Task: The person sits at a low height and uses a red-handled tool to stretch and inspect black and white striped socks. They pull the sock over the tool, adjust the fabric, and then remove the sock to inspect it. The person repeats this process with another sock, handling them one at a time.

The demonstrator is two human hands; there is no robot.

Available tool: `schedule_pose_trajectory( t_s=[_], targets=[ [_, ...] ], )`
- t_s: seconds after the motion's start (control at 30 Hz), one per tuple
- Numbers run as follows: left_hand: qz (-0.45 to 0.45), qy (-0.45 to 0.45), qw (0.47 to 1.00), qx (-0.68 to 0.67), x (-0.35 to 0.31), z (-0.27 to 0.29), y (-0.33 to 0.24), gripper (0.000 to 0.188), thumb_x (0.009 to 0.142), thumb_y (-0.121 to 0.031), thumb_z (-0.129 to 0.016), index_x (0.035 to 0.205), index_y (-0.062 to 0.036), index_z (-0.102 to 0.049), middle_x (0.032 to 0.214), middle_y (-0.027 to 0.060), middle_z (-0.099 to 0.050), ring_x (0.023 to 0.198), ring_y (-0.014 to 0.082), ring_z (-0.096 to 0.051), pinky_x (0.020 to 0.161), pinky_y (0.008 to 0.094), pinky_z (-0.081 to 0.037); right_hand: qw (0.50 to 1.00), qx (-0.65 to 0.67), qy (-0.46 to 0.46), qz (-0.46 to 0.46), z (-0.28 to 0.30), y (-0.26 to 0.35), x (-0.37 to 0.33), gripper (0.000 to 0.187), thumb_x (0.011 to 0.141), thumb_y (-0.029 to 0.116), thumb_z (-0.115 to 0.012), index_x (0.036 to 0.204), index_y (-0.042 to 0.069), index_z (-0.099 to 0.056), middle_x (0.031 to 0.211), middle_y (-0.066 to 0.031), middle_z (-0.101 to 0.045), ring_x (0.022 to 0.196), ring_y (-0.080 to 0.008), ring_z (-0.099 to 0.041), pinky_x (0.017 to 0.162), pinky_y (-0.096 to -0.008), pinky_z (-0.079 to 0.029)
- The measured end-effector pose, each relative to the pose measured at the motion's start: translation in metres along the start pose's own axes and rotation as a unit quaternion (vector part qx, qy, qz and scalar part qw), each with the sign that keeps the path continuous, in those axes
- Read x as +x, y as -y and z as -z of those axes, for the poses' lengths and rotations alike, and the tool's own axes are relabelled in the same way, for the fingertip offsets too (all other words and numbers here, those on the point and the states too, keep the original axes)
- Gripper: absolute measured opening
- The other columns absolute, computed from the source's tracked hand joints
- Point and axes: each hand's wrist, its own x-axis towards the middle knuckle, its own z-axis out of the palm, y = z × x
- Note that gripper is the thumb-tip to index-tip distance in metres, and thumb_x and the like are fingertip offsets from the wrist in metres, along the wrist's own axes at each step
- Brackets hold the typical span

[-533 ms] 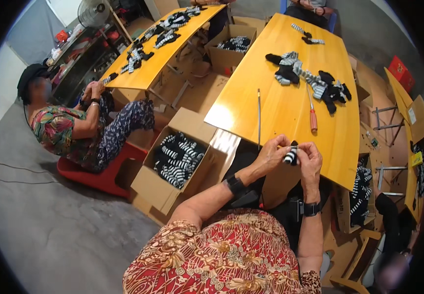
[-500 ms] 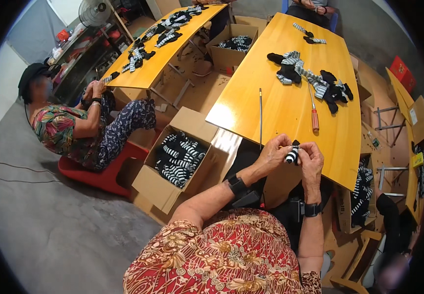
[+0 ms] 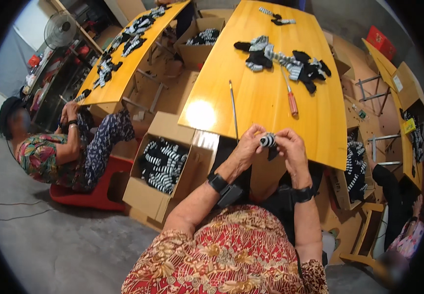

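Observation:
Just past the near edge of the yellow table (image 3: 266, 98), I pinch a black-and-white striped sock (image 3: 267, 140) between both hands. My left hand (image 3: 246, 151) has it by the left side, thumb and fingers closed. My right hand (image 3: 293, 151) grips the right side, with a dark part of the sock hanging below. On the table ahead lie a screwdriver (image 3: 292, 104) with a red handle and a thin metal rod (image 3: 233, 108), whose near end comes close to my left hand. Beyond them is a loose heap of black and grey striped socks (image 3: 283, 60).
An open carton (image 3: 185, 169) full of striped socks stands at my left, another box (image 3: 341, 188) at my right. A co-worker (image 3: 60, 152) sits on a red stool (image 3: 92, 198) by a second table (image 3: 119, 73). Another person (image 3: 408, 235) is at lower right.
The view has shifted, so the surroundings appear higher and farther left. The sock between my hands has turned, its striped end now pointing up and its dark part hanging down.

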Motion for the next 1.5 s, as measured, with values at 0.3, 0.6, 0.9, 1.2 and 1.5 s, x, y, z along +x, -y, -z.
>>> schedule_pose_trajectory(
  t_s=[0.3, 0.6, 0.9, 1.2, 1.5],
  targets=[
    [-0.069, -0.058, 0.994, -0.065, 0.011, -0.012, -0.023, 0.007, 0.096, -0.015, -0.061, 0.101, -0.0142, -0.056, 0.086, -0.0016, -0.062, 0.063, 0.0040, -0.055, 0.050, 0.0147, -0.041, 0.995, -0.019, -0.040, 0.084, -0.013, 0.014, -0.009, 0.009, 0.087, 0.009, -0.065, 0.092, 0.002, -0.066, 0.077, 0.0015, -0.062, 0.063, -0.0042, -0.051, 0.058, -0.0178, -0.040],
    [-0.067, -0.054, 0.995, -0.039, 0.005, -0.013, -0.007, 0.011, 0.094, -0.017, -0.065, 0.099, -0.0123, -0.056, 0.091, -0.0017, -0.062, 0.074, 0.0052, -0.058, 0.060, 0.0175, -0.045, 0.996, 0.046, -0.012, 0.080, -0.016, 0.009, -0.006, 0.016, 0.087, 0.011, -0.069, 0.098, 0.000, -0.066, 0.085, -0.0012, -0.066, 0.072, -0.0052, -0.058, 0.064, -0.0193, -0.045],
    [-0.115, -0.085, 0.978, 0.153, 0.007, -0.015, -0.001, 0.011, 0.093, -0.013, -0.065, 0.098, -0.0090, -0.056, 0.085, -0.0032, -0.058, 0.071, 0.0043, -0.052, 0.062, 0.0195, -0.042, 0.995, 0.067, 0.010, 0.073, -0.006, 0.001, -0.015, 0.034, 0.085, 0.014, -0.070, 0.114, 0.001, -0.057, 0.088, -0.0028, -0.066, 0.075, -0.0059, -0.060, 0.063, -0.0193, -0.046],
    [-0.024, -0.105, 0.988, 0.107, -0.005, -0.028, -0.005, 0.025, 0.094, -0.026, -0.066, 0.104, -0.0058, -0.057, 0.091, 0.0013, -0.062, 0.078, 0.0069, -0.061, 0.061, 0.0192, -0.045, 0.891, -0.282, -0.161, 0.316, -0.012, 0.012, -0.021, 0.020, 0.080, 0.001, -0.062, 0.100, 0.001, -0.064, 0.093, -0.0140, -0.067, 0.083, -0.0285, -0.067, 0.073, -0.0330, -0.054],
    [0.001, -0.064, 0.997, 0.030, 0.001, -0.040, -0.023, 0.020, 0.097, -0.032, -0.060, 0.107, -0.0158, -0.063, 0.094, -0.0025, -0.064, 0.086, 0.0071, -0.058, 0.072, 0.0224, -0.046, 0.797, -0.336, -0.102, 0.492, -0.009, -0.002, -0.022, 0.018, 0.077, -0.006, -0.067, 0.093, 0.002, -0.064, 0.093, -0.0139, -0.067, 0.088, -0.0318, -0.067, 0.077, -0.0370, -0.054]
  ],
)
